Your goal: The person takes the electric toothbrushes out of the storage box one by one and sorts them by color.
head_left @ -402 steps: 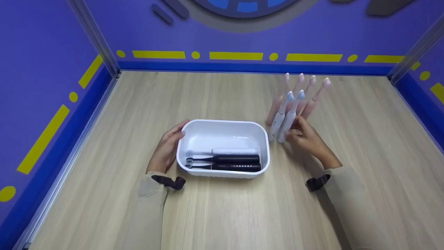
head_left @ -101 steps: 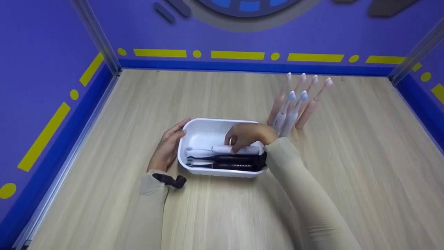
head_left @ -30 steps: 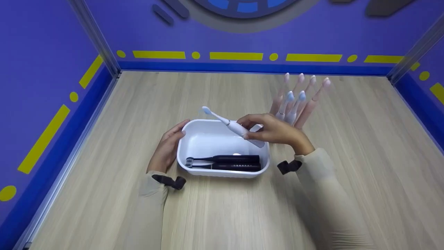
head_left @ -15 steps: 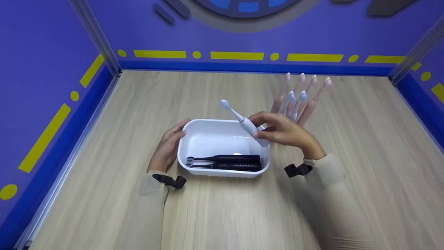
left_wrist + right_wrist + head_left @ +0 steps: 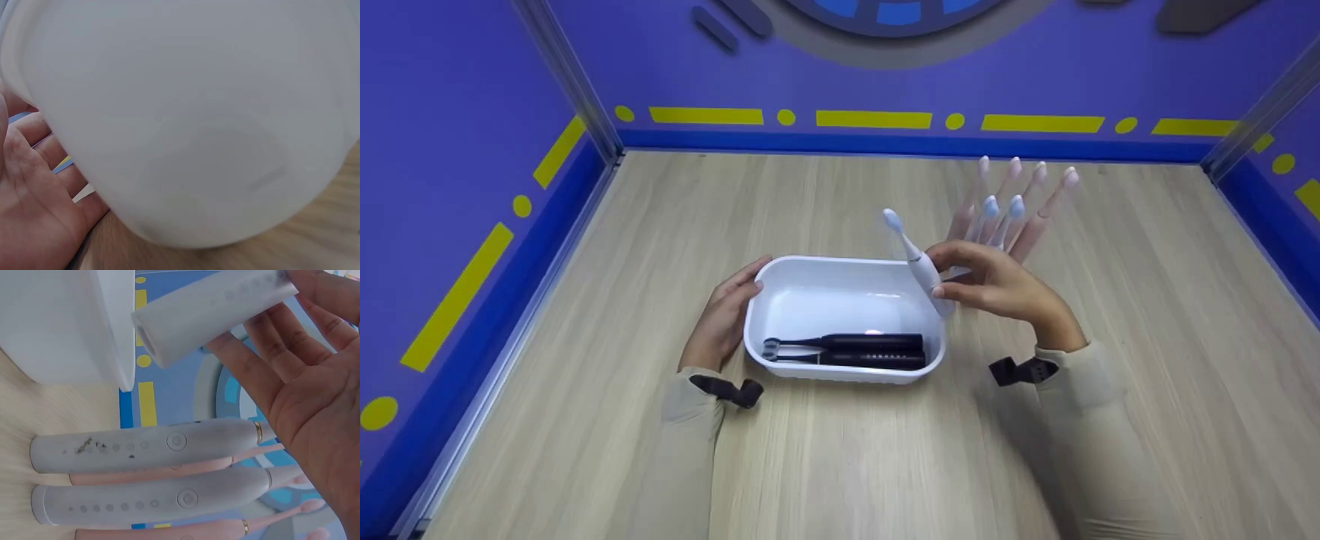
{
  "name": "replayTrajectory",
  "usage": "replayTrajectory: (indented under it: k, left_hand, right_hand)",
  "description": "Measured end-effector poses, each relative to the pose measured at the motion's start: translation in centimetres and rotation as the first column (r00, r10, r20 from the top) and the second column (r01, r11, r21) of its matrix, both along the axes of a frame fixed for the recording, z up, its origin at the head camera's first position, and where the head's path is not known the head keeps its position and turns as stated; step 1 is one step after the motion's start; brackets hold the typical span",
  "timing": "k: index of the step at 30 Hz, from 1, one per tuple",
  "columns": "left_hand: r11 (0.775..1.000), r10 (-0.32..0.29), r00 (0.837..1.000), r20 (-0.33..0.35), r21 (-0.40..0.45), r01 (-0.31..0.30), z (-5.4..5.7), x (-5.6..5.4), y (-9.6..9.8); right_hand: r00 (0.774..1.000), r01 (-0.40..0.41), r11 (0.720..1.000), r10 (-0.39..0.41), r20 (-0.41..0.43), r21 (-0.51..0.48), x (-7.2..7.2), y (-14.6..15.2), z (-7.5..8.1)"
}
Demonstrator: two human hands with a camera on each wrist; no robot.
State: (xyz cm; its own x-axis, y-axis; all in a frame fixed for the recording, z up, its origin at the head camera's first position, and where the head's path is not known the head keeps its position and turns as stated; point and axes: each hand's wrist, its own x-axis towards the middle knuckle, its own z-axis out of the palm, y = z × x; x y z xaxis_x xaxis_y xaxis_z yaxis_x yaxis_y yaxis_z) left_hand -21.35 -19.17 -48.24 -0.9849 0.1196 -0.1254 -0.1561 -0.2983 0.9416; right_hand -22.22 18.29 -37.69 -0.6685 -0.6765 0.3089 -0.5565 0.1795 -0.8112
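My right hand (image 5: 997,281) pinches a white electric toothbrush (image 5: 924,271) by its handle, tilted with its pale blue head up, at the right rim of the white plastic bin (image 5: 825,300). In the right wrist view, the handle's base (image 5: 152,340) hangs free beside the bin wall. My left hand (image 5: 725,315) rests on the bin's left side, thumb at the rim; in the left wrist view its fairly straight fingers (image 5: 53,151) lie along the outer wall. Two black electric toothbrushes (image 5: 870,342) lie side by side along the bin's near side.
Two white toothbrushes (image 5: 146,445) stand upright right of the bin, partly behind my right hand in the head view. Several pink toothbrushes (image 5: 1030,236) stand upright behind them. The wooden table (image 5: 840,450) is bounded by blue-purple panels (image 5: 885,90).
My right hand lifted the white toothbrush out of the bin, where it lay beside the black ones, then moved right with it, turning it more upright. My left hand stayed at the bin.
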Motion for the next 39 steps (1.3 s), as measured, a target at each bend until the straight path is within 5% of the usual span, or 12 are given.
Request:
replayTrajectory:
  k: [12,19,29,39]
  left_hand:
    - [1.0,-0.001,1.0,0.016,0.017,0.001,0.1,0.0,-0.1]
    - [1.0,0.002,1.0,0.015,0.001,-0.002,0.1,0.0,0.0]
    - [1.0,0.004,1.0,0.01,-0.018,-0.004,0.1,0.1,-0.1]
    - [1.0,0.001,1.0,0.015,-0.011,-0.001,0.0,0.0,0.0]
  right_hand:
    - [0.997,-0.049,0.994,0.055,0.055,-0.102,0.2,2.5,0.1]
    - [0.998,0.012,0.993,-0.005,0.059,-0.116,0.3,4.2,0.2]
    - [0.987,-0.042,0.955,0.085,0.133,-0.295,0.2,6.1,0.0]
    - [0.979,0.059,0.929,0.019,0.205,-0.365,-0.2,8.1,-1.0]
